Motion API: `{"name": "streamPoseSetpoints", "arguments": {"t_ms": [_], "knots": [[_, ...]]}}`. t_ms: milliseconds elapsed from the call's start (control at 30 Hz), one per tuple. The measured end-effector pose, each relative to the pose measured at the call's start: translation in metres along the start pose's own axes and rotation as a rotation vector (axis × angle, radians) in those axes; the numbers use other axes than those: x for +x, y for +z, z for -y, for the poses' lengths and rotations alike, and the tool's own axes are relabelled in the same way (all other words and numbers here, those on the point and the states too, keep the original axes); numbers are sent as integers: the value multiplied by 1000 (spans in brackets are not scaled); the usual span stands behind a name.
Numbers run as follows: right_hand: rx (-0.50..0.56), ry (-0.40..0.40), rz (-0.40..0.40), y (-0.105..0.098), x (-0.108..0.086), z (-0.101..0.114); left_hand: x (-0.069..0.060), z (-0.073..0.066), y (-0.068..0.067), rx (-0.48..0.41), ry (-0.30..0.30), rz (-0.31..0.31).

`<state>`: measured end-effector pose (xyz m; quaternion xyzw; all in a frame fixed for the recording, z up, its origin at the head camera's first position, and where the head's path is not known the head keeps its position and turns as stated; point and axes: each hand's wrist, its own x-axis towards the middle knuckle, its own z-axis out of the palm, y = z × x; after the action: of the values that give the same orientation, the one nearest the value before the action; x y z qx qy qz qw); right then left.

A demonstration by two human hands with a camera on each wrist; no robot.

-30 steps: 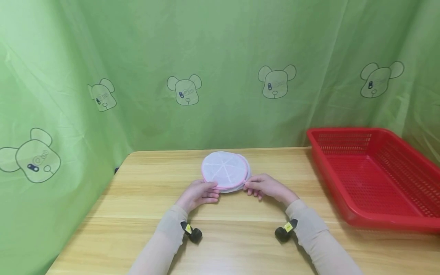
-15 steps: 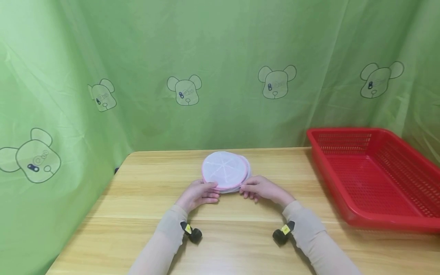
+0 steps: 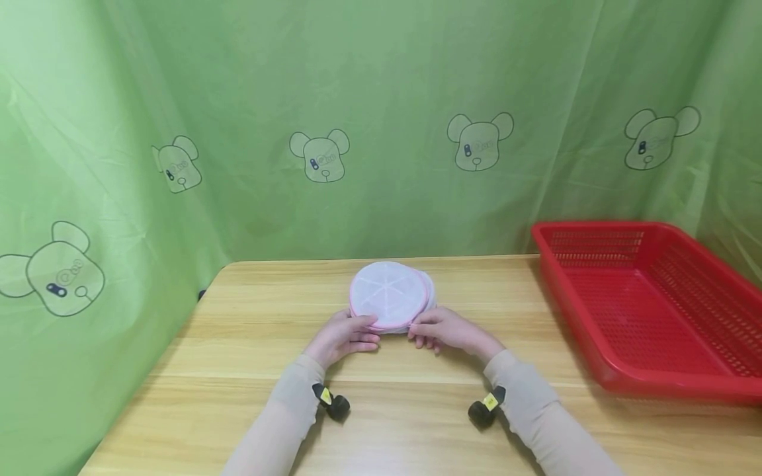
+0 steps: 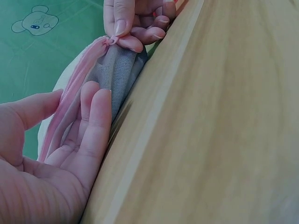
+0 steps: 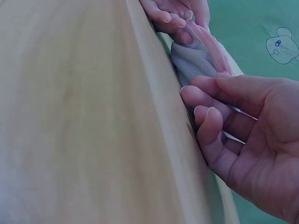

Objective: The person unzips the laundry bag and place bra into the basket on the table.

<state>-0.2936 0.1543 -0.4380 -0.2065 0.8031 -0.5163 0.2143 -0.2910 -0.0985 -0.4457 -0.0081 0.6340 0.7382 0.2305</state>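
A round white mesh laundry bag [image 3: 387,294] with a pink zipper round its rim lies on the table in the head view. In the left wrist view its pink zipper [image 4: 74,88] runs above grey-looking mesh side folds. My left hand [image 3: 345,336] holds the near left rim, thumb on top and fingers below. At the near right rim, my right hand [image 3: 449,328] pinches the zipper pull [image 4: 112,40] between thumb and forefinger. From the right wrist view, the right fingertips [image 5: 224,77] cover the pull.
A red plastic basket [image 3: 595,357] with perforated walls stands at the right of the wooden table [image 3: 250,330]. Green curtains [image 3: 393,198] printed with bear heads hang behind the table and at both sides. A small black camera sits on each wrist.
My right hand has slid left along the near rim, pinching the zipper pull. The left hand stays in place on the bag.
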Motion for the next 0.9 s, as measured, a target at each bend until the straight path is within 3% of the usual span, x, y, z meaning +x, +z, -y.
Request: {"name": "streamPoseSetpoints", "arguments": {"t_ms": [900], "knots": [[33,3,17,-4,-1,-3,1,1,0,-28,-1,-40]]}}
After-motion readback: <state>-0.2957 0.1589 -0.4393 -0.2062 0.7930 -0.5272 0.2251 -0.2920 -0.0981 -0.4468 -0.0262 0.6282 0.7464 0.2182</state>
